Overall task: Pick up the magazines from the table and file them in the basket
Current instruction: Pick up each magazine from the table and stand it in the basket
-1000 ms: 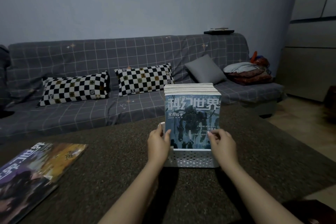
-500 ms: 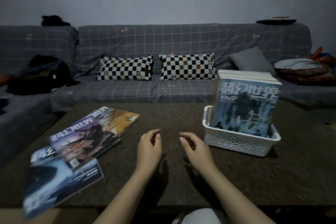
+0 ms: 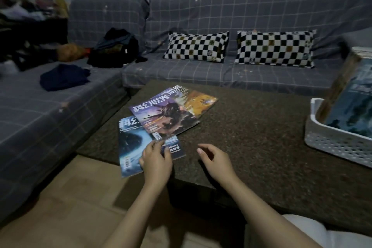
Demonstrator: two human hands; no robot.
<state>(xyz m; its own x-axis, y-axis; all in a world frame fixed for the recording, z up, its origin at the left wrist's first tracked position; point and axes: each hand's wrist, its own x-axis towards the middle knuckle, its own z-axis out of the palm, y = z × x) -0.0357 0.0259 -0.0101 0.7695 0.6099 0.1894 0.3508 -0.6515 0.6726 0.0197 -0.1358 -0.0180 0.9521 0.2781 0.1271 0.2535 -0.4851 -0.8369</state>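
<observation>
Three magazines lie overlapped at the left of the dark table [image 3: 251, 127]: a purple-covered magazine [image 3: 167, 112] on top, an orange magazine [image 3: 201, 101] under its far side, and a blue magazine [image 3: 130, 147] nearest me, hanging over the table edge. My left hand [image 3: 156, 160] rests over the blue magazine, fingers loosely curled, fingertips at the purple one's near corner. My right hand [image 3: 215, 160] hovers over the table, loosely curled and holding nothing. The white perforated basket [image 3: 330, 143] at the right edge holds a row of upright magazines [image 3: 350, 102].
A grey checked corner sofa [image 3: 241, 18] wraps the table's far and left sides, with two black-and-white checked pillows [image 3: 196, 46], a dark bag [image 3: 114, 48] and dark clothing [image 3: 62, 76]. Wooden floor [image 3: 70, 207] lies below the table's near-left corner.
My view has swung left, away from the basket. Both hands left the basket and moved left; my left hand now reaches the blue and purple magazines, my right trails beside it.
</observation>
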